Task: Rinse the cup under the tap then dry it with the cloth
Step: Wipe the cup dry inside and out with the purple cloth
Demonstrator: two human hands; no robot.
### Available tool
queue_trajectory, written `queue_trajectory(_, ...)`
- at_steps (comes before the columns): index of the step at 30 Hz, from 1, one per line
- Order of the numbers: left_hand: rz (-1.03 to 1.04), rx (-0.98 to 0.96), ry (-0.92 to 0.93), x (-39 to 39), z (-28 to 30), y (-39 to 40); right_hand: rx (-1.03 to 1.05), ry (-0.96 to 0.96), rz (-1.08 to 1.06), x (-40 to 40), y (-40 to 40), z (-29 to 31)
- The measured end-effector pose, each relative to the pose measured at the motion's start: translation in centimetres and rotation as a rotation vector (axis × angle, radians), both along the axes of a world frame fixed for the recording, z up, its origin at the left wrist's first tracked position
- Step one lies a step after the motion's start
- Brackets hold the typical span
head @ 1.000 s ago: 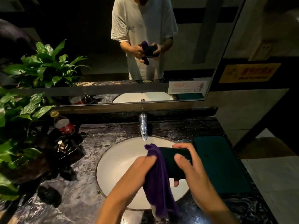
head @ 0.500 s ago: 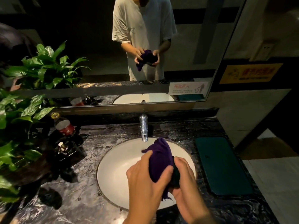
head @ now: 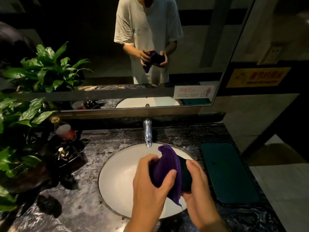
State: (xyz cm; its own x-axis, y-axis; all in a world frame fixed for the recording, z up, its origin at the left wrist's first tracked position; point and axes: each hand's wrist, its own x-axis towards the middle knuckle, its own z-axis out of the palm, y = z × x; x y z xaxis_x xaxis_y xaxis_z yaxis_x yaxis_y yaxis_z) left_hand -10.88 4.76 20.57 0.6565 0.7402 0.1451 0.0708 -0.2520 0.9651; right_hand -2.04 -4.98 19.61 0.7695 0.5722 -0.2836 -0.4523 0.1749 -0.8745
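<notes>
Over the sink [head: 117, 178], at the counter's [head: 93, 213] middle: left hand [head: 150, 188] gripping the cloth [head: 164, 171] at 9 o'clock of the cup [head: 185, 178], right hand [head: 199, 186] curled round the cup at 3 o'clock, cloth draped against the cup between them. At 12 o'clock of the sink, the tap [head: 147, 133], with the mirror [head: 100, 47] behind it. At 9 to 10 o'clock, a bottle [head: 64, 129] beside the plant [head: 18, 131]; at 3 o'clock, a mat [head: 229, 173] on the counter.

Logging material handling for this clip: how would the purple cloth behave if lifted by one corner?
Probably floppy: the purple cloth drapes over the dark cup and a corner hangs loose below the left hand. It looks light, bunching easily in that grip. Likely not slippery; its surface seems fuzzy.
</notes>
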Motion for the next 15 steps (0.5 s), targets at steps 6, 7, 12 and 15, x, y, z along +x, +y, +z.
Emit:
queue_trajectory(6, -0.222, -0.201, 0.119, -0.4, 1.1, 0.5, -0.031, -0.164, 0.051, 0.5, 0.1, 0.9)
queue_trajectory(7, -0.275, -0.255, 0.122, -0.5, 1.3, 1.1, -0.048, -0.212, 0.069, 0.6, 0.1, 1.2)
queue_trajectory(12, -0.49, -0.468, 0.071, -1.0, 1.7, 2.6, -0.202, -0.595, 0.207, 1.7, -0.1, 2.5)
queue_trajectory(15, -0.423, -0.462, 0.057, -0.8, 1.4, 2.0, -0.237, -0.753, 0.189, 2.3, 0.1, 2.8)
